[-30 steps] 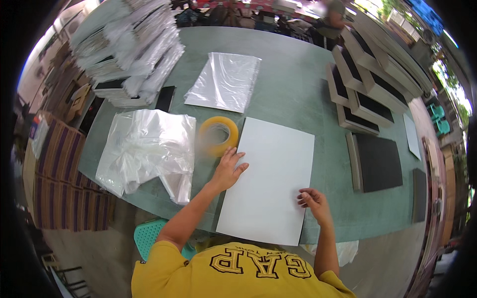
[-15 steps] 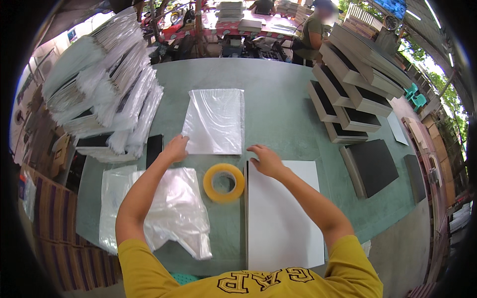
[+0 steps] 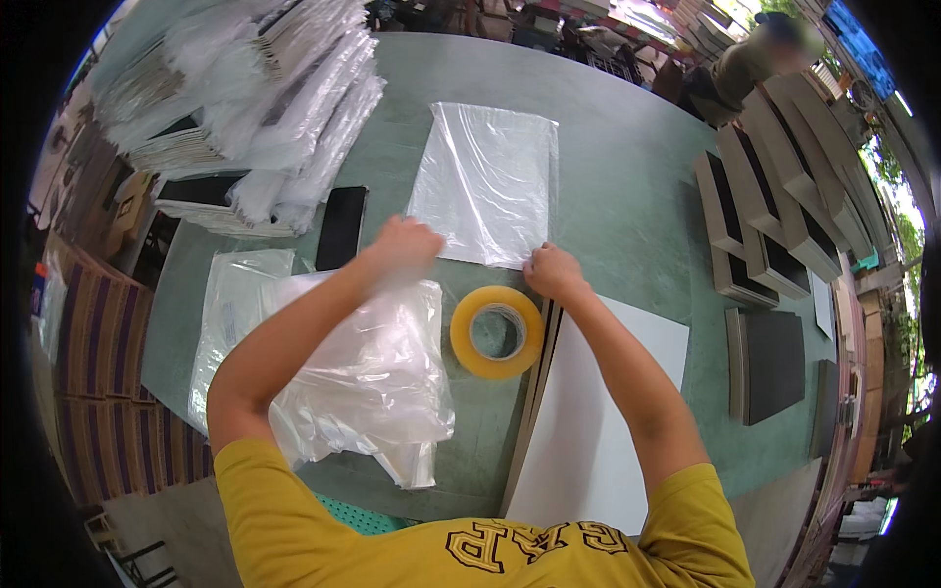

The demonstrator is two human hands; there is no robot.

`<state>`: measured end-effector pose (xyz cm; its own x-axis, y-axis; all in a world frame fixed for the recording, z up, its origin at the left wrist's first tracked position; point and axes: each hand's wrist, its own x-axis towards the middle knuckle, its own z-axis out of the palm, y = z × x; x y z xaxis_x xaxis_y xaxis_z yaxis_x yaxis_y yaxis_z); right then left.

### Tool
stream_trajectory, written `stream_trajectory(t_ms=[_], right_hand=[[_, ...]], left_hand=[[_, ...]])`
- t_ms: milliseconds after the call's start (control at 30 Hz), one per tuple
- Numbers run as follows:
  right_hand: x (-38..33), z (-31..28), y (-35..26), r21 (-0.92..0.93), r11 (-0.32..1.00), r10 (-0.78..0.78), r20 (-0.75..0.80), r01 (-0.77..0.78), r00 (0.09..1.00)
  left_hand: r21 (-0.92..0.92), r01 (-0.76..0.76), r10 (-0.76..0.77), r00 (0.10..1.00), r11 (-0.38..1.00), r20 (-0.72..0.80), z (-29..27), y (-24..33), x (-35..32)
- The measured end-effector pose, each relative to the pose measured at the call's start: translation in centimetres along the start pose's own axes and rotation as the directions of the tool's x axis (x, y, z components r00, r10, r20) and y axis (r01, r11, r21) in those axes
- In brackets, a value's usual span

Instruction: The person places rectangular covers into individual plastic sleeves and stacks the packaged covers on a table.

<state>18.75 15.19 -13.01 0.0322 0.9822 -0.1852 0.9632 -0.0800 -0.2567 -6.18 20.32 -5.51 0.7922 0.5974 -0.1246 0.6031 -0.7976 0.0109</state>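
A flat clear plastic bag with a white sheet or board inside [image 3: 490,181] lies on the table ahead of me. My left hand [image 3: 404,247], partly blurred, is closed at the bag's near left corner. At its near right corner, my right hand [image 3: 555,271] pinches the edge with curled fingers. Between my forearms stands a roll of clear yellowish tape [image 3: 463,338], lying flat. Loose clear plastic bags [image 3: 363,372] are heaped under my left forearm. Beneath my right forearm is a white-topped stack of boards [image 3: 598,421].
A tall pile of plastic-wrapped packs [image 3: 265,108] leans at the far left, beside a black phone-like slab [image 3: 342,227]. Dark-covered thick blocks [image 3: 769,230] are stacked at the right, with another black block [image 3: 769,365] nearer. Beyond them is another person [image 3: 740,78].
The view has shifted, moving the table contents within the picture. My right hand has come to the bag's near right corner and closed there; my left hand has moved along to its near left corner.
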Motion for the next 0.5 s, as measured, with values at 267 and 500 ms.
stream_trajectory(t_ms=[267, 500], right_hand=[[-1.7, -3.2, 8.0, 0.244, 0.959, -0.024, -0.434, 0.143, 0.901], [-14.8, -3.1, 18.2, 0.282, 0.956, 0.082, -0.526, 0.083, 0.846]], left_hand=[[0.184, -0.769, 0.74, 0.475, 0.613, -0.476, -15.1, 22.8, -12.8], [-0.545, -0.492, 0.23, 0.847, 0.679, -0.479, -16.4, 20.7, -22.8]])
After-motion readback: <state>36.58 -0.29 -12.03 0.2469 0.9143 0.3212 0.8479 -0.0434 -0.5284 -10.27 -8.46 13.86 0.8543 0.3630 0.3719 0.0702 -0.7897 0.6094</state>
